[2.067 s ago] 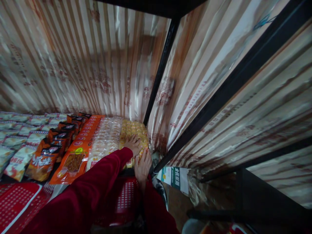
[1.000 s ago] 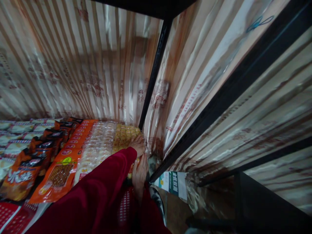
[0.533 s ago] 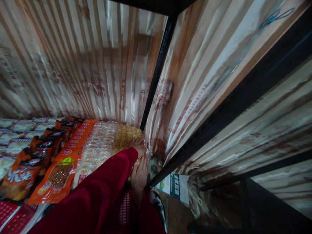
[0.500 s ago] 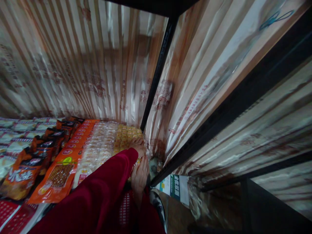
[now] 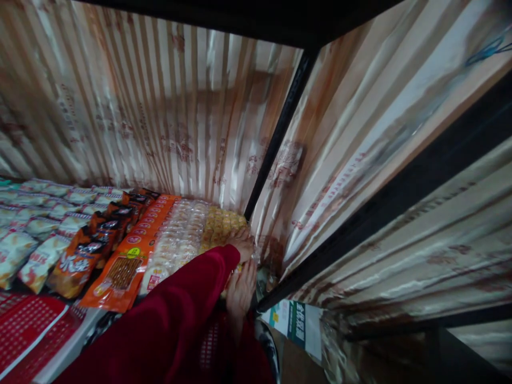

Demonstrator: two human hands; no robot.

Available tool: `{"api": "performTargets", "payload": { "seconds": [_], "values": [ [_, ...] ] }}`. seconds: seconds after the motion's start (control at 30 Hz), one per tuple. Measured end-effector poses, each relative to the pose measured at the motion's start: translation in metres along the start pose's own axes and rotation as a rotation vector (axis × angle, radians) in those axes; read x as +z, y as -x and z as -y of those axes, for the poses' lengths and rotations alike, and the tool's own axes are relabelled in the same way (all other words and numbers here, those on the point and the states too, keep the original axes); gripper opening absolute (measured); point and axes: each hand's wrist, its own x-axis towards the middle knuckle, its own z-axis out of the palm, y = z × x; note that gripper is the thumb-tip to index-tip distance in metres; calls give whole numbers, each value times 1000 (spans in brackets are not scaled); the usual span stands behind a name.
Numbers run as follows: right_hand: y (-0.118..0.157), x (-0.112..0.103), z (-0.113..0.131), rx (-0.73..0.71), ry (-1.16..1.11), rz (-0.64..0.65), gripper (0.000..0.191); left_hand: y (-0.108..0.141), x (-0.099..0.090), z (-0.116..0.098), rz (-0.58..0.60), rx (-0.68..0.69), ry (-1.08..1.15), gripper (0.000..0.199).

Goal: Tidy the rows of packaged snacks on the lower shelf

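Note:
My left hand point(image 5: 240, 244), in a dark red sleeve, lies over the right end of the rows of yellow packaged snacks point(image 5: 218, 226). Just below it, my right hand point(image 5: 242, 288) has its fingers stretched upward along the near right edge of these packs. A bit of yellow wrapping shows between the two hands. The fingertips are partly lost in dim light and blur. Left of the yellow rows are clear-wrapped pale snacks point(image 5: 182, 229), then flat orange bags point(image 5: 124, 274).
Orange-black bags point(image 5: 74, 266) and white snack bags point(image 5: 14, 253) line the left, above a red perforated basket point(image 5: 32, 325). A black upright post point(image 5: 280, 136) and a slanted black bar point(image 5: 384, 186) frame pleated sheeting point(image 5: 192, 122). A green-white printed carton point(image 5: 298, 328) is low right.
The view has shifted, so shelf and hands appear farther right and more white bags show at the left. Both hands remain at the yellow packs, with little visible change in pose.

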Motion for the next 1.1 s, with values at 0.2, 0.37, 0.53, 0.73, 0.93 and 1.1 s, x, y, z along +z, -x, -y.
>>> {"api": "performTargets", "payload": {
  "seconds": [0.2,0.37,0.53,0.73,0.93,1.1],
  "values": [
    [-3,-14,8,-5,-105,44,58,65,-36,-4,-122,71,-36,55],
    [0,-26,15,-87,-107,32,57,172,-18,18,-442,-91,-85,56],
    [27,-31,41,-219,-92,58,57,252,48,47,-615,-336,-157,62],
    [60,-17,85,-444,-61,290,49,273,88,66,-578,-446,-153,67],
    [65,-8,93,-509,-13,335,47,272,90,75,-565,-412,-95,60],
    [70,-12,93,-488,-52,311,35,279,88,78,-568,-404,-44,56]
  ]
}}
